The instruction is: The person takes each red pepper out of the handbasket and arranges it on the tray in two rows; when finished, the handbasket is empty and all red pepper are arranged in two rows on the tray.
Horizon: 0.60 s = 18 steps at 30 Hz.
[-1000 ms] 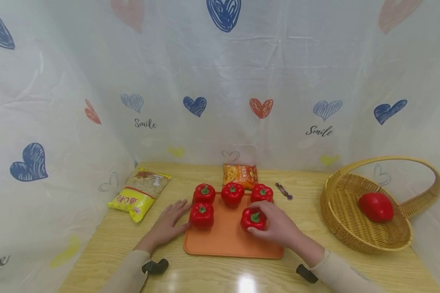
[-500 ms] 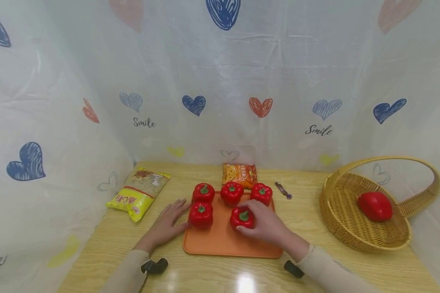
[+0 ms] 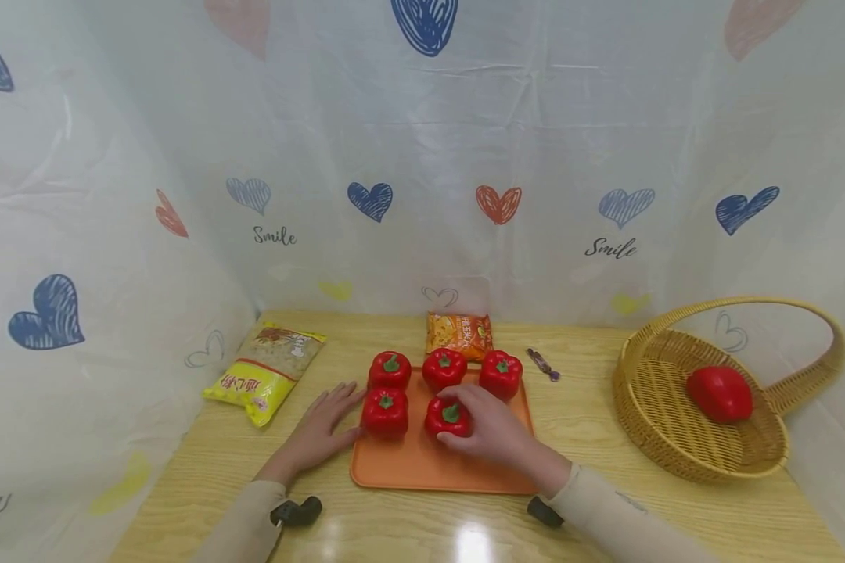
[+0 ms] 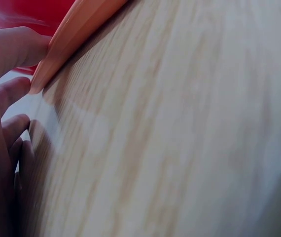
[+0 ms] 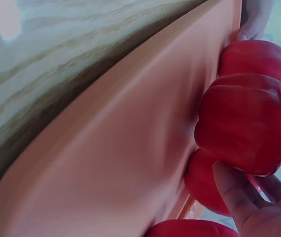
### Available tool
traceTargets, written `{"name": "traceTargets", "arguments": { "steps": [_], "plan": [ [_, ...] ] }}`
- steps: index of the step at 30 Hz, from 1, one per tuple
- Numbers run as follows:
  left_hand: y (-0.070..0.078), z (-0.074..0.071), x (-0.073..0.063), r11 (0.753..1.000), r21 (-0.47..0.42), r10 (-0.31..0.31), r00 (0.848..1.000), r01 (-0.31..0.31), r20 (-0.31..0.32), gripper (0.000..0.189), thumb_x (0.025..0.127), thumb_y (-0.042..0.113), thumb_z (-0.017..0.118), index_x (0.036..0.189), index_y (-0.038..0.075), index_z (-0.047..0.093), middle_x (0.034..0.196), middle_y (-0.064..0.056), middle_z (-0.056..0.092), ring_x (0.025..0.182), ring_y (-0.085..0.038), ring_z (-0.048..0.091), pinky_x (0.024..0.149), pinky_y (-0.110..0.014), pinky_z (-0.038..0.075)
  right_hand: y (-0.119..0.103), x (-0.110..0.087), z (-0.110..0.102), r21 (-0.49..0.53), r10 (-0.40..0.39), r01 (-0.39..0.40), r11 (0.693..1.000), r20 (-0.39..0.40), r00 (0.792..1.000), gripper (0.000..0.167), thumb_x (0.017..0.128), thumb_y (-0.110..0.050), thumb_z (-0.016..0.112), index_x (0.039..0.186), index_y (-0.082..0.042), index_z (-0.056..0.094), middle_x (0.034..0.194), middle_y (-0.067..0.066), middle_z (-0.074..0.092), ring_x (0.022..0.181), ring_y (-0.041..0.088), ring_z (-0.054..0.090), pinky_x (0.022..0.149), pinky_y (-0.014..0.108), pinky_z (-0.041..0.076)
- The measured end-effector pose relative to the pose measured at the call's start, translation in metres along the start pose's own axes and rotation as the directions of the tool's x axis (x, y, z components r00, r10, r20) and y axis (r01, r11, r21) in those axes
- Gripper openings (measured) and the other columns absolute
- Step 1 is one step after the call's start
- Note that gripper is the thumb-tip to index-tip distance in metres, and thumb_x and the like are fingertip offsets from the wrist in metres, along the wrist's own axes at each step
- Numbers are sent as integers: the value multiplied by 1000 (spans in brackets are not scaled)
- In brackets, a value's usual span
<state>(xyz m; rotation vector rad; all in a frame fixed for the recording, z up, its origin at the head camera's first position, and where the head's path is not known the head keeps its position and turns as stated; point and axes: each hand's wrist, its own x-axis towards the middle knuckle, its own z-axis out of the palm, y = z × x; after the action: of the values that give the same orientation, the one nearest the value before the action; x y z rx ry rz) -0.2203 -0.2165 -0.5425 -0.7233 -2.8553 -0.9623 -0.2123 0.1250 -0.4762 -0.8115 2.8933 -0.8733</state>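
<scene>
My right hand (image 3: 493,430) grips a red bell pepper (image 3: 442,421) with a green stem, over the middle of the orange tray (image 3: 422,471). In the right wrist view the thumb and fingers lie on opposite sides of this held pepper (image 5: 246,123), close over the tray. Along the tray's left side, my left hand (image 3: 321,432) rests with spread fingers; the left wrist view has its thumb (image 4: 24,47) at the tray rim. A front-left bell pepper (image 3: 385,414) sits beside that hand. Behind stand more bell peppers: back left (image 3: 390,371), back middle (image 3: 444,367) and back right (image 3: 500,375).
A wicker basket (image 3: 648,438) with a tall handle stands at right, holding one red bell pepper (image 3: 720,394). Behind the tray lies an orange snack packet (image 3: 460,335), with a small wrapped candy (image 3: 543,364) to its right. A yellow bag (image 3: 266,371) lies at left.
My right hand has moved left across the tray with the bell pepper, from near the right side to the middle. The left hand has stayed at the tray's left edge.
</scene>
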Motion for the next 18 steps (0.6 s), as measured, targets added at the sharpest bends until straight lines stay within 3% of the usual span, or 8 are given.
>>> {"name": "traceTargets", "arguments": {
  "steps": [7, 18],
  "plan": [
    [0, 0, 0, 1000, -6, -2, 1000, 2, -2, 68, 95, 43, 66, 154, 14, 47, 161, -17, 36, 152, -40, 24, 124, -56, 13, 1, 4, 5, -13, -19, 19, 1000, -7, 1000, 57, 82, -43, 84, 131, -27, 60, 128, -6, 59, 116, 13, 57, 96, 38, 57],
    [1, -1, 0, 1000, -2, -5, 1000, 5, -1, 68, 95, 43, 66, 154, 14, 47, 161, -16, 36, 152, -39, 25, 124, -57, 13, 0, 6, 8, 20, 23, -23, 1000, 6, 1000, 56, 85, -45, 82, 134, -29, 61, 129, -6, 55, 114, 13, 57, 96, 38, 57]
  ]
}}
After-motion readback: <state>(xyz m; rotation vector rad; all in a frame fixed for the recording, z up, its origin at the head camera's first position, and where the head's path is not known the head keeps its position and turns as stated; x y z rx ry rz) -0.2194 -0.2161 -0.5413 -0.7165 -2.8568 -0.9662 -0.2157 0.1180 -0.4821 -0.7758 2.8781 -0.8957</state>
